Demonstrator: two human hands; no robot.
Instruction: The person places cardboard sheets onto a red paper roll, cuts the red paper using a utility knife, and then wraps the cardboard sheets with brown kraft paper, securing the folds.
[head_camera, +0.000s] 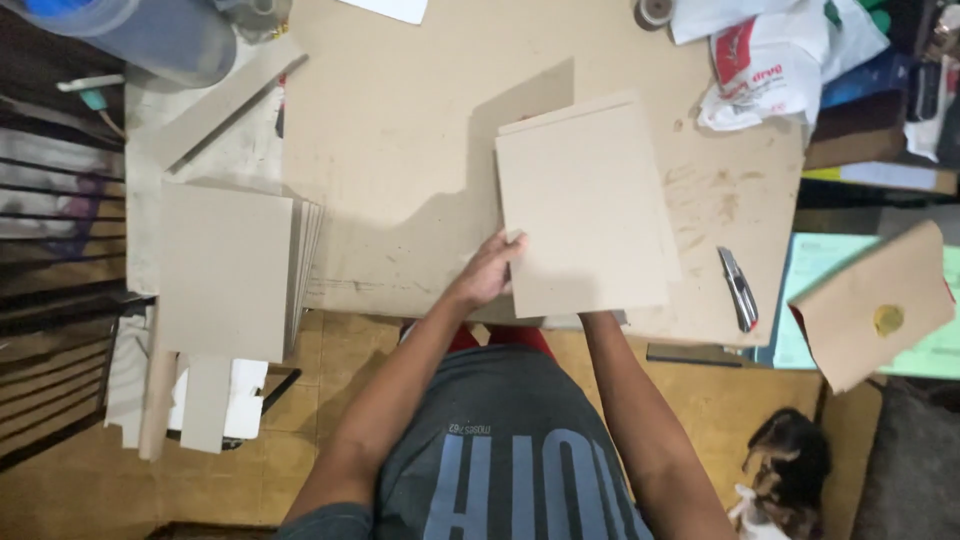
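Two hands work a grey-brown board sheet (585, 210) in the single head view, which looks straight down on a wide brown table (400, 130). The left hand (490, 270) is clamped on the sheet's left edge near the lower corner, thumb on top and fingers tucked beneath. The right hand goes under the sheet's lower edge and is hidden by it, so whether it grips or merely props cannot be told; only the forearm shows. The sheet sits at the near side of the table, tilted slightly off square, with the rim of a second sheet peeking out behind its top edge.

Judging by its flat face and clean straight edges, the sheet looks stiff and light, thin enough to flex or crease if pinched at one corner alone, and dry rather than slippery. An edge grip on two sides, as the left hand has it, would seem the safest hold.

Just right of the sheet a utility knife (738, 290) lies on the table, near but not touching. Further right a brown paper-wrapped flat parcel (870, 305) with a yellow spot rests over green paper. At the far right corner sits a crumpled white plastic bag (770, 65). Left of the table a stack of cut boards (225, 270) is piled, well apart from the hands, with narrow offcut strips (205, 405) below it
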